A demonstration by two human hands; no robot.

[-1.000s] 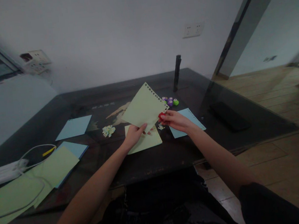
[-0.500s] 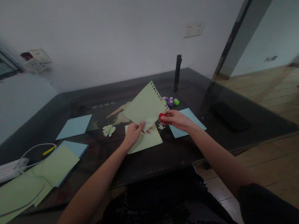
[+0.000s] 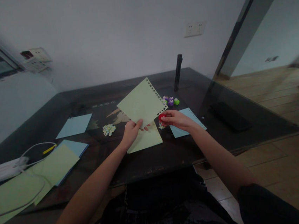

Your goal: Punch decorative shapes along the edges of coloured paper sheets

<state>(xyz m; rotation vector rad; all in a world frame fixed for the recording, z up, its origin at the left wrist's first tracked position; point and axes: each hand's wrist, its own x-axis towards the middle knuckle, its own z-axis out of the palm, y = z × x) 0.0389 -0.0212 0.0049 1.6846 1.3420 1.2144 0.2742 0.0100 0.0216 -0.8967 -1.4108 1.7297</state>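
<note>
A dark table spans the scene. At centre, a punched pale green sheet is raised and tilted above a flat pale green sheet. The left hand pinches the raised sheet's near edge. The right hand, to the right, has closed fingertips. A purple-and-green cluster lies farther off. A red object is grasped in the right fingertips, near the raised sheet's right corner.
</note>
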